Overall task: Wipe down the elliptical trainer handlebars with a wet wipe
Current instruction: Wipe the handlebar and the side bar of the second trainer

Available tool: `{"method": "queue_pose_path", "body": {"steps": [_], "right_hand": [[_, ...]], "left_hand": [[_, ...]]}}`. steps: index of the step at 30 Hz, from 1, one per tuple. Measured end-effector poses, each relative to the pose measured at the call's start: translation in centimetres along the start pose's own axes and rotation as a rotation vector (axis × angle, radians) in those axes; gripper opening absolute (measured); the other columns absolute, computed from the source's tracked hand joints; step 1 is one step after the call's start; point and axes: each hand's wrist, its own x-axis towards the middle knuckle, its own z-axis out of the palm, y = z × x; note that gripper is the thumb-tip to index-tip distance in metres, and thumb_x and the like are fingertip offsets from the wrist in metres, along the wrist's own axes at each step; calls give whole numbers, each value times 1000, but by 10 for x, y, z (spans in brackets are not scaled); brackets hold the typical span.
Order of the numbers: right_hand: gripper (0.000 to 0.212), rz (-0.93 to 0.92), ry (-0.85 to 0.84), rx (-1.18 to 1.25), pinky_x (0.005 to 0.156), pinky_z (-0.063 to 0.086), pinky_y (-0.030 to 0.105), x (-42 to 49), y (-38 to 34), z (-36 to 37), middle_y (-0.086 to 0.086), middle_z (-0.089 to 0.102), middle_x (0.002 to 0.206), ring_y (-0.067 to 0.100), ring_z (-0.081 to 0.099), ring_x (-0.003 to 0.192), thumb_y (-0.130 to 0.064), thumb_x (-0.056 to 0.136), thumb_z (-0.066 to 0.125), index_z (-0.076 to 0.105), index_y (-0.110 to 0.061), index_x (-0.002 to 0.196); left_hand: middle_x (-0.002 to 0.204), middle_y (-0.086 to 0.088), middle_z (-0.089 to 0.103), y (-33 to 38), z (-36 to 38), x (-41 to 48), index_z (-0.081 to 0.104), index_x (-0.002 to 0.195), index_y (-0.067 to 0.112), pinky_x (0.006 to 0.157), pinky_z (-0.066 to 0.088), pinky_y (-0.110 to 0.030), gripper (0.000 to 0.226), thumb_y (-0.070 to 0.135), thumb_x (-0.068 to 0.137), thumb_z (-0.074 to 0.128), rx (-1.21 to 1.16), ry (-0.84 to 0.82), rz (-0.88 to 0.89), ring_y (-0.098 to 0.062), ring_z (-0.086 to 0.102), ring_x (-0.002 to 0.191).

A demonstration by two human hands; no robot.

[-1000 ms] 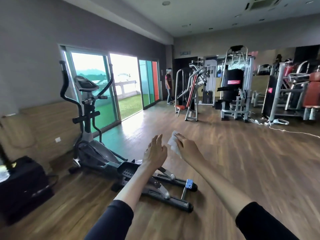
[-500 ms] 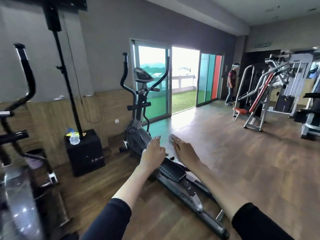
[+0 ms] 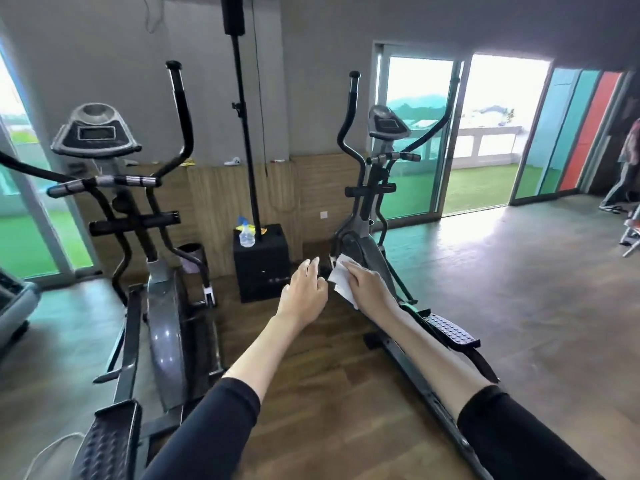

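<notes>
Hands reach forward side by side from black sleeves (image 3: 214, 427): the right hand (image 3: 369, 289) holds a crumpled white wet wipe (image 3: 341, 282), while the left hand (image 3: 304, 294), fingers loose, holds nothing just beside it. Beyond the wipe stands a black and grey elliptical trainer (image 3: 372, 216), its curved black handlebars (image 3: 352, 98) upright, well apart from both hands. A second elliptical trainer (image 3: 156, 271) stands further left on the brown wooden floor (image 3: 311, 393).

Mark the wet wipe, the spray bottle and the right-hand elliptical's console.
wet wipe (image 3: 341, 281), head view, middle of the white sheet.
spray bottle (image 3: 247, 238), head view, clear body.
right-hand elliptical's console (image 3: 387, 125), head view, its screen.
</notes>
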Motion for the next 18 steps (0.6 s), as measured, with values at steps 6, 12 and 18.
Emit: {"method": "queue_pose_path", "body": {"steps": [6,12,18], "right_hand": [[35,-15,-89,19,89,43,24,44,-11,43,0,59,132,18,57,113,-23,101,36,56,-21,129],[39,-78,-134,44,97,34,19,102,-27,86,-5,47,144,14,49,125,-20,102,36,49,-19,138],[39,-125,-161,91,96,37,23,167,-52,127,-2,51,141,18,49,126,-22,102,36,46,-22,140]], "left_hand": [[159,-3,16,-46,-14,25,18,153,16,113,26,-47,53,23,101,29,38,57,-95,-21,17,146],[158,-5,17,-95,-35,67,19,152,14,113,26,-46,53,21,101,29,48,101,-151,-24,18,145],[159,-5,17,-143,-69,120,18,152,16,112,26,-50,53,23,101,29,75,132,-197,-24,19,145]]}}
